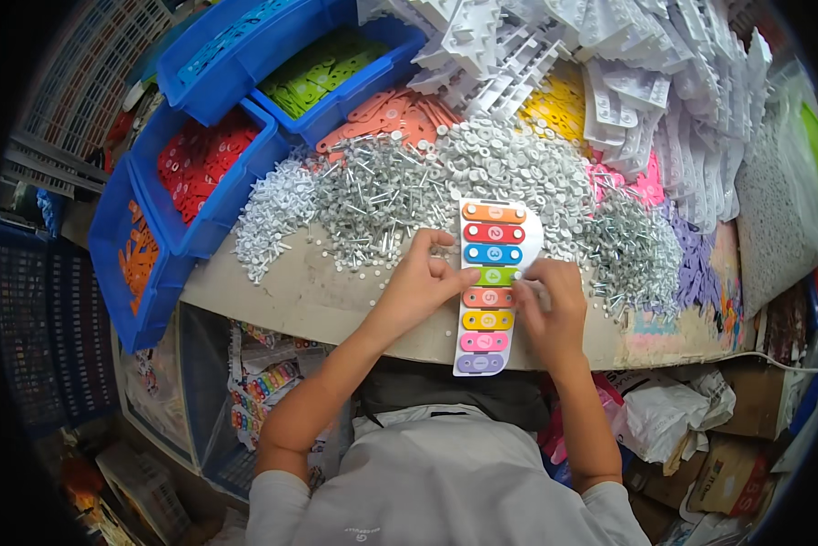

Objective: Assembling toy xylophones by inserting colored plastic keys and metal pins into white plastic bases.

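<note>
A toy xylophone point(487, 319) with a white base and a column of coloured bars lies at the bench's front edge, its near end reaching the edge. White round caps sit on the ends of the orange, red and blue bars. The yellow, pink and purple bars show darker spots at their ends. My left hand point(417, 288) rests its thumb on the left end of the green bar point(494, 276), with the other fingers loosely bent and apart from it. My right hand point(555, 305) is closed at that bar's right end; whatever its fingertips hold is hidden.
Heaps of white caps point(504, 159), metal pins point(373, 196) and screws point(632, 246) spread behind the xylophone. Blue bins point(277, 150) of coloured bars stand at the left. White plastic bases point(677, 109) pile up at the back right, beside a clear bag point(777, 196).
</note>
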Tool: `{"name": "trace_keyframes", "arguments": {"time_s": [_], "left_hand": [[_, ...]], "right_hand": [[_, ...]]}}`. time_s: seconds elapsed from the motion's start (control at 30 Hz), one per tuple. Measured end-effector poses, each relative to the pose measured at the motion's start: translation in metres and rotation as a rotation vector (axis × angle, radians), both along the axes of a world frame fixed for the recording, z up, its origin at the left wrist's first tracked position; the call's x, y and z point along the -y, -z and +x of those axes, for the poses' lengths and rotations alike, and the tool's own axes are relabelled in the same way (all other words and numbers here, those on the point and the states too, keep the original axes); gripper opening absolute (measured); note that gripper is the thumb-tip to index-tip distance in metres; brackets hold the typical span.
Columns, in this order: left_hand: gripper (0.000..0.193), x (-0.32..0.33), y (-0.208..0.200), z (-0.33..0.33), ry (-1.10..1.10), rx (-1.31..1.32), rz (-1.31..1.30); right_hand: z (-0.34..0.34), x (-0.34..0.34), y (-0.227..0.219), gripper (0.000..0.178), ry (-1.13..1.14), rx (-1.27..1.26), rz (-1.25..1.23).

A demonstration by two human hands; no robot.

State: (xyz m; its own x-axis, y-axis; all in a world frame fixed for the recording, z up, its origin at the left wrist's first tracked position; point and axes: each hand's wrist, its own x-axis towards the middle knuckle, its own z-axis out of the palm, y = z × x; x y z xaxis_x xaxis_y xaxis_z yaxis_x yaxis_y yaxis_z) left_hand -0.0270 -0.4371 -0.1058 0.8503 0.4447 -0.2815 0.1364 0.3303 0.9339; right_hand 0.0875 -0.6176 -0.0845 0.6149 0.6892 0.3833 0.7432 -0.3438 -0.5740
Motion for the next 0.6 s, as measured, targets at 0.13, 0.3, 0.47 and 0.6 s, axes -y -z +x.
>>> {"name": "trace_keyframes", "arguments": {"time_s": [0.13, 0.3, 0.47, 0.6], "left_hand": [[0.038, -0.012, -0.001, 0.006, 0.253, -0.149, 0.094], [0.034, -0.016, -0.005, 0.019, 0.375, -0.124, -0.087], [0.033, -0.020, 0.005, 0.025, 0.406, -0.046, 0.028], [0.033, -0.023, 0.004, 0.023, 0.390, -0.145, 0.153]], "right_hand": [[0.009, 0.002, 0.005, 0.019, 0.182, -0.797, -0.019], [0.025, 0.003, -0.005, 0.023, 0.077, -1.254, -0.133], [0.032, 0.001, -0.005, 0.027, 0.022, -1.354, -0.112], [0.023, -0.003, 0.008, 0.026, 0.013, -1.313, -0.024]]}}
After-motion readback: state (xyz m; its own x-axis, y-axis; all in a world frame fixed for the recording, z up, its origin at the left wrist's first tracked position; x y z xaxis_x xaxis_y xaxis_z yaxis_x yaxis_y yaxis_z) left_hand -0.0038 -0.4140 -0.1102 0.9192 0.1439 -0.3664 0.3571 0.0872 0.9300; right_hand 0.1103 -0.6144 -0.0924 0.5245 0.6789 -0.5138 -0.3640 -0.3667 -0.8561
